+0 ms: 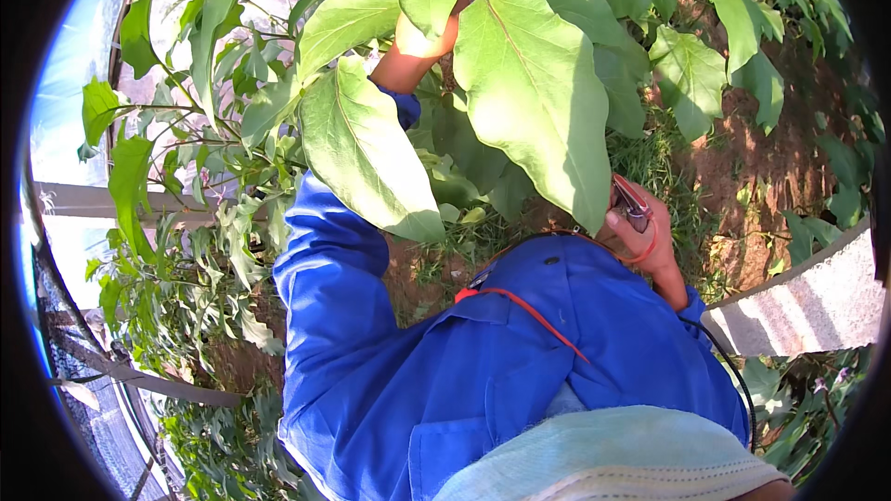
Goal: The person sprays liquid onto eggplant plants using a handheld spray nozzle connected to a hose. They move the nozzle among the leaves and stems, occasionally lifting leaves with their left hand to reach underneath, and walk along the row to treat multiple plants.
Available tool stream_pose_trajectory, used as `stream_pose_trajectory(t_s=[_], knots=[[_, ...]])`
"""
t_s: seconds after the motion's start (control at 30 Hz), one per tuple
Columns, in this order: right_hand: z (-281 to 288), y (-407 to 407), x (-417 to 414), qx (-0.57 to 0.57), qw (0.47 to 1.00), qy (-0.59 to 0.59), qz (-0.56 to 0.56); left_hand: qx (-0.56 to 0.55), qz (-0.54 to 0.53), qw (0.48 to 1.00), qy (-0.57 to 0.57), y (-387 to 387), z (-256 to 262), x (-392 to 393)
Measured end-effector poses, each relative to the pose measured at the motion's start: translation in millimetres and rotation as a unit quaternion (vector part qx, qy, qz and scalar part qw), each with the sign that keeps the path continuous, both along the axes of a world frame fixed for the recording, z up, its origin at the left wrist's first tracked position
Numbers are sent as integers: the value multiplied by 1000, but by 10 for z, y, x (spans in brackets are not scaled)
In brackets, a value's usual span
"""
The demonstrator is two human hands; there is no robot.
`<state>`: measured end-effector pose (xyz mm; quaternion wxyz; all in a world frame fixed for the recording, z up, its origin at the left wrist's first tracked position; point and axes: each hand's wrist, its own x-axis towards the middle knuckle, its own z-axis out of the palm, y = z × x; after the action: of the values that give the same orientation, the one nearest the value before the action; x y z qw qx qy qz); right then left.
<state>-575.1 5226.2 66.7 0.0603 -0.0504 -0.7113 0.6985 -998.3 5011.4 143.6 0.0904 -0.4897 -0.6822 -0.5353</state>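
My left hand [449, 33] reaches up among the broad leaves of an eggplant plant [529, 76]. Leaves cover most of its fingers, so whether it grips anything cannot be seen. Lower down on the right, my right hand [651, 240] is closed around a small red-handled tool [630, 196], which looks like pruning shears. A thin orange-red cord [649, 245] loops past that hand. One large sunlit leaf [369, 153] hangs over my left forearm. Another big leaf ends just left of the tool.
Leafy plants with small purple flowers [820, 384] grow on both sides. Bare soil [745, 153] and grass [647, 153] lie at the right. A pale curved concrete beam [800, 299] stands by my right elbow. At the left are a grey bar [76, 200] and plastic sheeting [76, 118].
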Motion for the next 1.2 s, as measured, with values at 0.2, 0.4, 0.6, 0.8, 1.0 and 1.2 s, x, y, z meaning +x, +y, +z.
stream_pose_trajectory(t_s=[0.2, 0.4, 0.6, 0.8, 1.0, 1.2], knots=[[156, 108, -192, 88, 993, 55, -55, -50, 277, 921, 270, 162, 279, 545], [600, 327, -916, -24, 976, 199, -86, -29, 117, 991, -52, 31, 318, 1527], [1226, 335, -1807, -57, 961, 268, -32, -373, -44, 923, -85, -658, 226, 2420], [1397, 421, -2403, 188, 897, 388, -95, -231, 128, 948, -181, -861, 595, 2425], [1574, 128, -2254, -7, 962, 268, -48, 127, 244, 956, -99, -865, 1024, 1705], [1776, -137, -2124, 18, 965, 263, -5, 20, 402, 911, 86, -922, 1358, 324]])
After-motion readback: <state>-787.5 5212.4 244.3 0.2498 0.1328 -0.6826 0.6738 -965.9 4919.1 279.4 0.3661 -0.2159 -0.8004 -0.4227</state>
